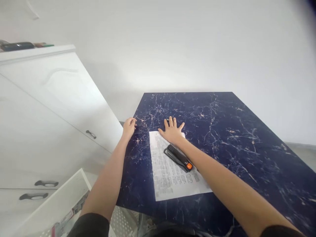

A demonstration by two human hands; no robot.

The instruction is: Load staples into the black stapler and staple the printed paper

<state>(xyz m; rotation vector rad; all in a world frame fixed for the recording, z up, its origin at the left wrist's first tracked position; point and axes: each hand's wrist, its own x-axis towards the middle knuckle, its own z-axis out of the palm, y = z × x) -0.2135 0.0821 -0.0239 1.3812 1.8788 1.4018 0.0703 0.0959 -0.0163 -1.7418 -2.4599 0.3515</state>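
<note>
My right hand [172,132] lies flat with fingers spread, its palm over the top edge of a printed sheet of paper [160,177]. A black stapler [178,158] with an orange end rests slantwise on that sheet, just beside my right wrist and forearm. The forearm covers the paper's right side. At the left edge of the dark blue marbled table [222,131] is my left hand [129,127], its fingers curled in. Whether anything is between those fingers, I cannot make out.
A white cabinet [61,98] with dark handles stands left of the table; a dark case [17,46] lies on top of it. Below left is an open white drawer [59,197] with things inside. A plain white wall [185,49] rises behind the table.
</note>
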